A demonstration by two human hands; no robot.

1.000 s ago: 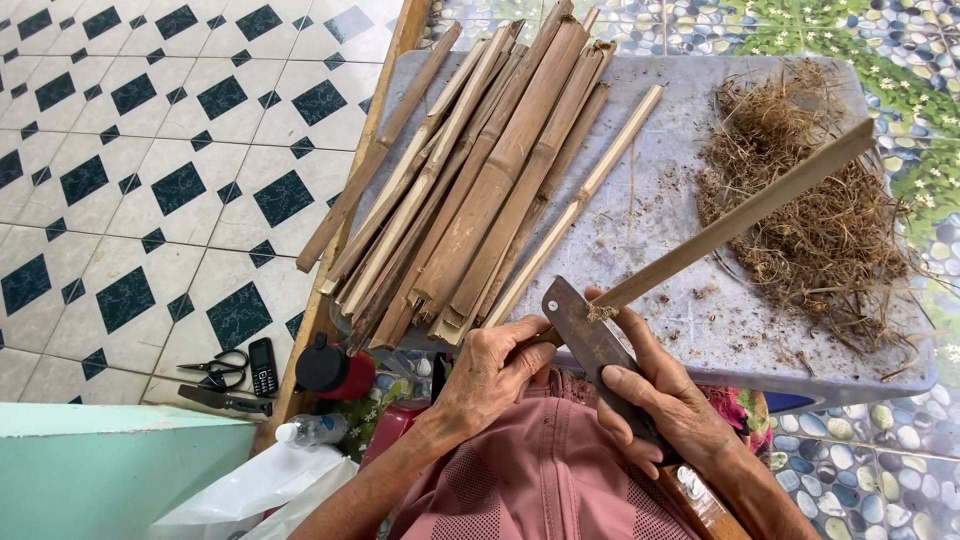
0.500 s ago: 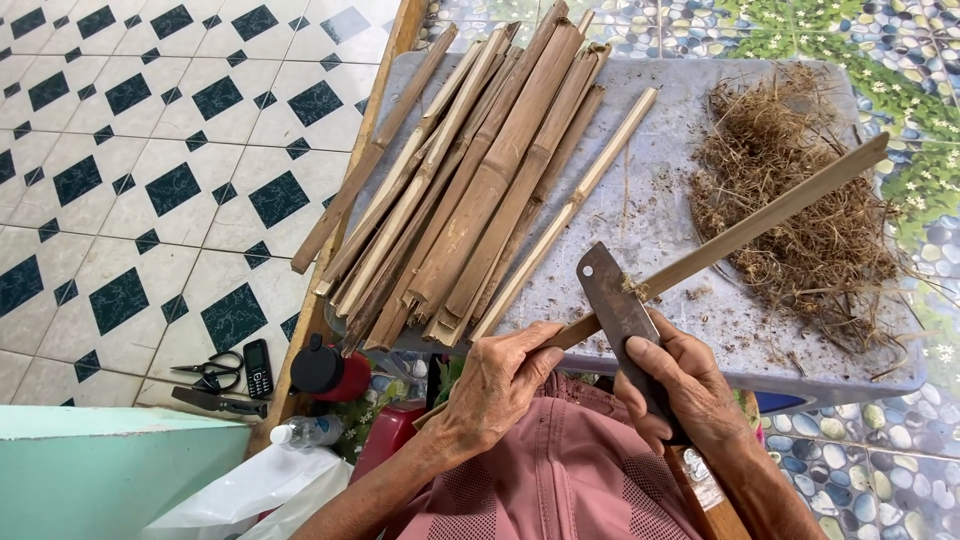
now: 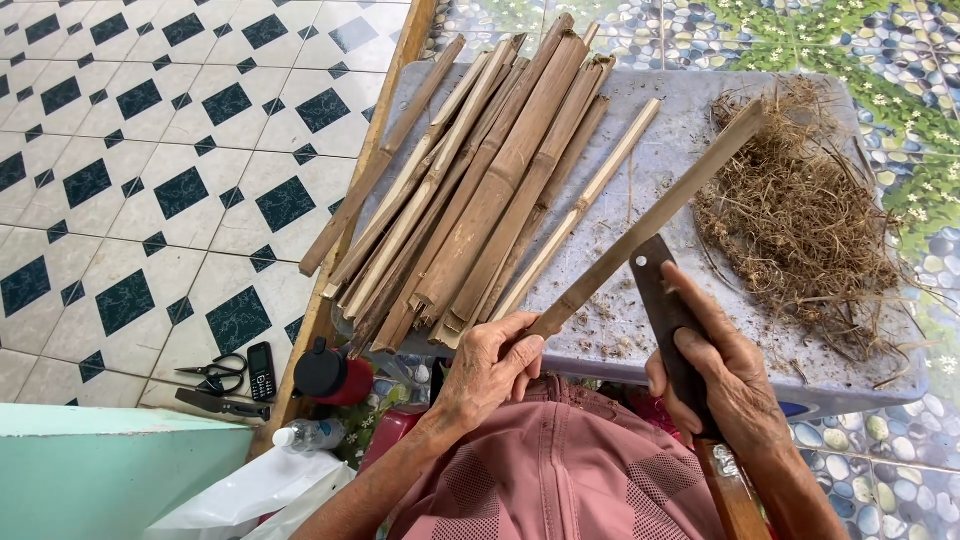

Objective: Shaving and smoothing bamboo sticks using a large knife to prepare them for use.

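Gripping bamboo strip near end w/ left hand; strip's running far-right; right hand clenching cleaver, blade probably touching it.

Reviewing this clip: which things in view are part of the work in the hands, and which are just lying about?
In use: left hand gripping bamboo strip; right hand holding cleaver; split bamboo pile; heap of shavings; grey table.

Lying about: scissors, small phone, red flask, plastic bottle.
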